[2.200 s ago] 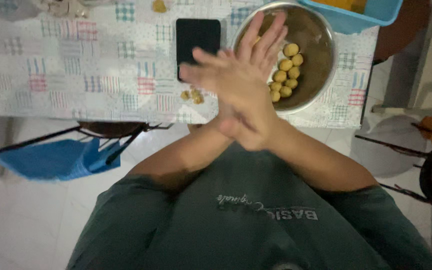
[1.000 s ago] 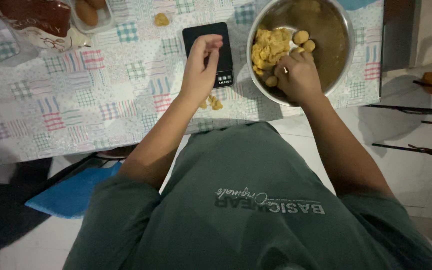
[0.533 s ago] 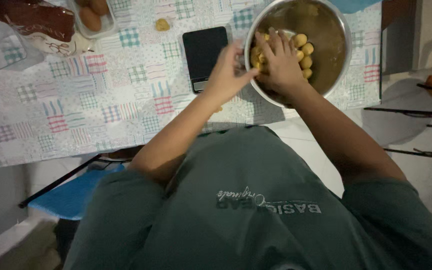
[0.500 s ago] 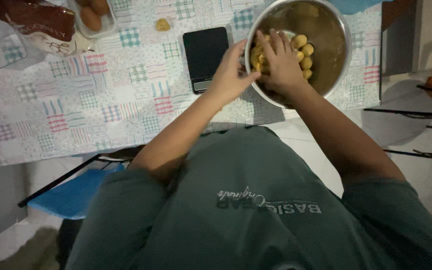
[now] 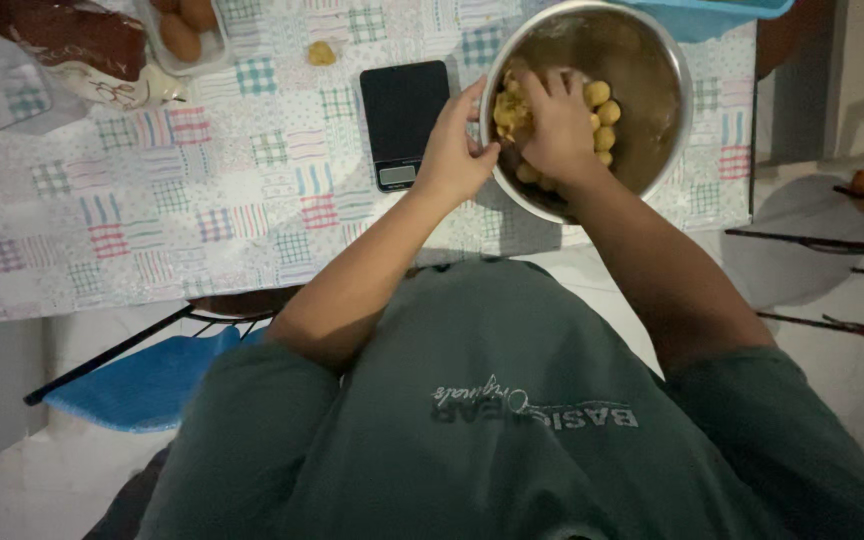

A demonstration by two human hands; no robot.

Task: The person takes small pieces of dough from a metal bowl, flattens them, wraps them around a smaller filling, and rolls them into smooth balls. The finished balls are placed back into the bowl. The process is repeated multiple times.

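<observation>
A round metal bowl stands on the table at the upper right. It holds several small yellow dough balls and a lump of yellow dough. My right hand reaches into the bowl, fingers curled down on the dough lump. My left hand grips the bowl's left rim, thumb on the near edge. A flat black kitchen scale lies just left of the bowl, beside my left hand.
The table wears a patchwork checked cloth. A single dough ball, a clear tub of eggs, a brown packet and a clear plastic box lie at the far left. A blue tray sits behind the bowl. A blue stool stands below.
My palms were pressed together over the bowl. They parted, the left passing over the scale, then to the bowl's rim. The right went down into the dough.
</observation>
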